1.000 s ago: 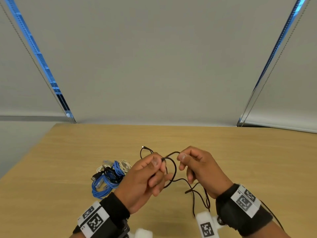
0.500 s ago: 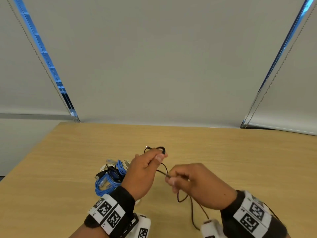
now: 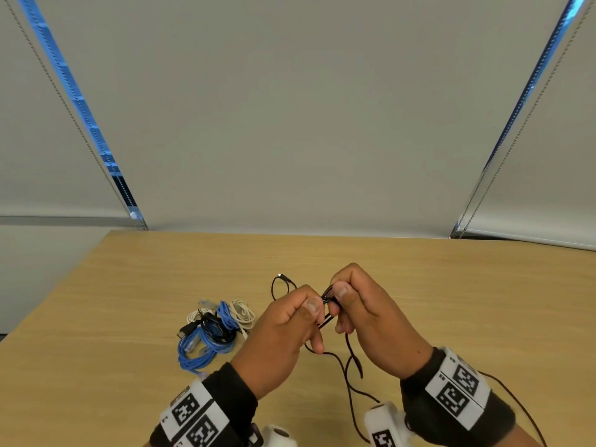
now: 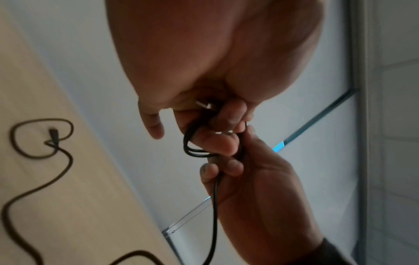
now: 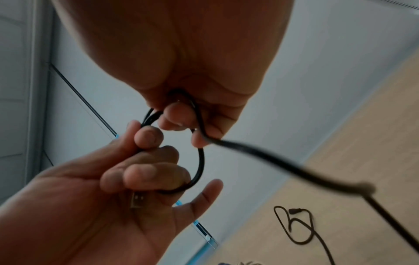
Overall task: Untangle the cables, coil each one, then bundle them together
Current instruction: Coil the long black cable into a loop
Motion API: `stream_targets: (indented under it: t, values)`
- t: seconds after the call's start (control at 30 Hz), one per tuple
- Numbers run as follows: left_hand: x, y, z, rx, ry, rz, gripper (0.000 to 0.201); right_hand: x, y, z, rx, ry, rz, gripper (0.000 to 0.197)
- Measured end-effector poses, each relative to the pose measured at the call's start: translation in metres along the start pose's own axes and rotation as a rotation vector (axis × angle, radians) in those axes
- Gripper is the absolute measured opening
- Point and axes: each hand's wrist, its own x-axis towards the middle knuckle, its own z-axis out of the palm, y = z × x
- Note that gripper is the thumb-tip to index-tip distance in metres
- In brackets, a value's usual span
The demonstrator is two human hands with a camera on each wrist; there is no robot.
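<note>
Cable, black, is pinched between left hand and right hand above the tabletop, likely so loops stack while slack trails down; a blue, white and black pile waits nearby. Left wrist view: two small loops hang around the left fingers. Right wrist view: a USB plug sits in the left palm, probably anchoring the coil. No writing is legible.

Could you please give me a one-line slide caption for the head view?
Both hands, left hand and right hand, coil a black cable above the wooden table.
</note>
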Motion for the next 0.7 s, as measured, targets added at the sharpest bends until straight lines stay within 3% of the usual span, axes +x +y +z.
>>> stream_targets:
  t: [0.07, 0.17, 0.23, 0.3, 0.43, 0.57, 0.7]
  values:
    - [0.0, 0.003, -0.003, -0.148, 0.013, -0.05, 0.036, 0.003, -0.001, -0.005, 0.014, 0.015, -0.007, 0.014]
    - [0.004, 0.015, -0.012, -0.594, 0.043, -0.106, 0.033, 0.004, 0.003, -0.018, -0.058, -0.012, 0.036, 0.009]
    - [0.011, 0.023, -0.02, -0.826, 0.086, -0.058, 0.034, 0.001, 0.008, -0.02, -0.08, -0.087, 0.088, 0.015]
    - [0.018, 0.033, -0.024, -0.882, 0.136, 0.007, 0.031, -0.005, 0.013, -0.015, -0.055, -0.174, 0.152, 0.019]
    - [0.028, 0.037, -0.041, -0.8, 0.372, 0.061, 0.024, -0.02, 0.024, 0.001, -0.154, -0.381, 0.264, 0.012]
    - [0.033, 0.023, -0.054, -0.364, 0.652, 0.004, 0.028, -0.03, 0.02, 0.0, -0.138, -0.581, 0.327, 0.014]
    - [0.028, 0.013, -0.046, -0.043, 0.531, -0.008, 0.022, -0.027, 0.008, -0.007, 0.127, -0.535, 0.336, 0.014]
